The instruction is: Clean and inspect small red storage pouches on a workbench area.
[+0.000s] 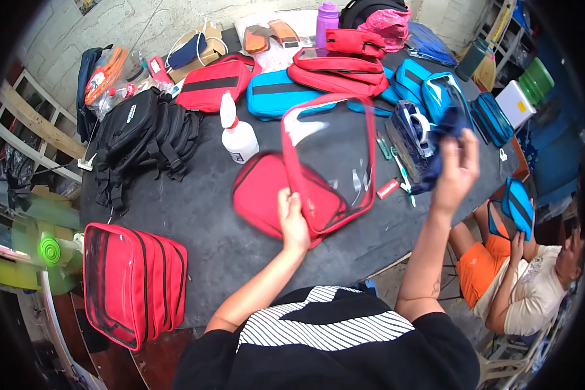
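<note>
My left hand (294, 221) is closed on the edge of a red pouch (260, 192) whose lid, a clear plastic panel with red trim (372, 169), stands raised above the table. To the right, my lifted right hand (458, 166) grips a dark blue cloth (443, 140), smeared by motion. Behind the cloth lies a clear case with navy trim (406, 133). Between the hands, a toothbrush (404, 172) and a small red item (388, 188) rest on the black table (208, 260). Left of the raised lid stands a white spray bottle (240, 140).
A black backpack (146, 133) lies at the left, with a stack of red clear-fronted bags (136, 283) at the near left edge. Red pouches (218, 84) and blue pouches (283, 91) line the back, near a purple bottle (327, 26). At right, a seated person (533, 279) holds a blue pouch (519, 208).
</note>
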{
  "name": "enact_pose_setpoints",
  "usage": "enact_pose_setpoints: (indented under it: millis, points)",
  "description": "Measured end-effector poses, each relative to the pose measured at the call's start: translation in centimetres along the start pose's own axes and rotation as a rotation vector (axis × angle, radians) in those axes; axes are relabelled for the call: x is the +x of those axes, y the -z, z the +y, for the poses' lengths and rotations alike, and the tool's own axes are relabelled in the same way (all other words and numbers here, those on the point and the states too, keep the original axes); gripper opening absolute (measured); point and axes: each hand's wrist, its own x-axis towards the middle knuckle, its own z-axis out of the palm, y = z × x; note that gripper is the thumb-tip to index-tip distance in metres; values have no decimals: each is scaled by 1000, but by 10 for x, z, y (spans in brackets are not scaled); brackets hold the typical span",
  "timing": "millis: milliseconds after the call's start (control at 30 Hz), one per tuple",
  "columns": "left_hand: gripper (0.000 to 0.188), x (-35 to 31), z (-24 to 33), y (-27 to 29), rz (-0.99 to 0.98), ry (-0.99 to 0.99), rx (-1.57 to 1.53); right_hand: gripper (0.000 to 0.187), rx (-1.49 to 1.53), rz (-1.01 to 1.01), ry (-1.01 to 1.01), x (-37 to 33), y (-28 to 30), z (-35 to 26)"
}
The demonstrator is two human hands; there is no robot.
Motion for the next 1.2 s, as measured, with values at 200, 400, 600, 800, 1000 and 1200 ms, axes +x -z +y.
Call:
enact_pose_setpoints:
  millis: [200,400,600,800,1000,1200]
  points:
    - [14,12,-10,47,156,346,-208,37,-220,-1033,277,-117,-74,8]
    - [18,23,-46,79,189,326,-40,55,-520,-1325,478,-168,-136,93]
    - [16,15,-20,57,201,343,-40,51,-633,-1138,433,-176,-172,98]
    - [20,18,-30,65,290,262,-116,46,-411,-1580,169,-162,-108,51]
    - [30,18,-26,65,209,330,-28,46,-630,-1264,393,-175,-168,68]
    - [18,11,-21,54,288,270,-103,49,-414,-1208,499,-174,-180,95]
